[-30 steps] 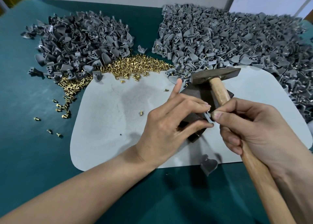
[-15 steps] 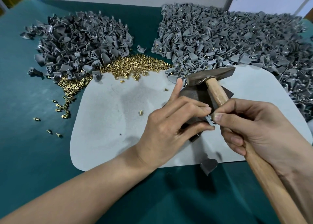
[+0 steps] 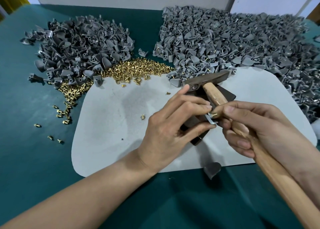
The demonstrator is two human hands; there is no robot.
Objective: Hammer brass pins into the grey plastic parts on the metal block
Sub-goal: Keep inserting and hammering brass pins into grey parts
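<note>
At centre right of the frame, the left hand (image 3: pixel 166 130) pinches a small grey plastic part (image 3: pixel 210 119) between thumb and fingers (image 3: pixel 202 106), just above the dark metal block (image 3: pixel 223 97). A brass pin (image 3: pixel 214 114) sticks out of the part, its long axis pointing right toward the right hand (image 3: pixel 256 130), which touches it with thumb and forefinger while its other fingers wrap the hammer (image 3: pixel 206 83) by its smooth wooden handle. The pin likely needs seating before any blow. Loose shiny pins (image 3: pixel 138 71) lie heaped at upper centre on the green tabletop (image 3: pixel 26 159).
</note>
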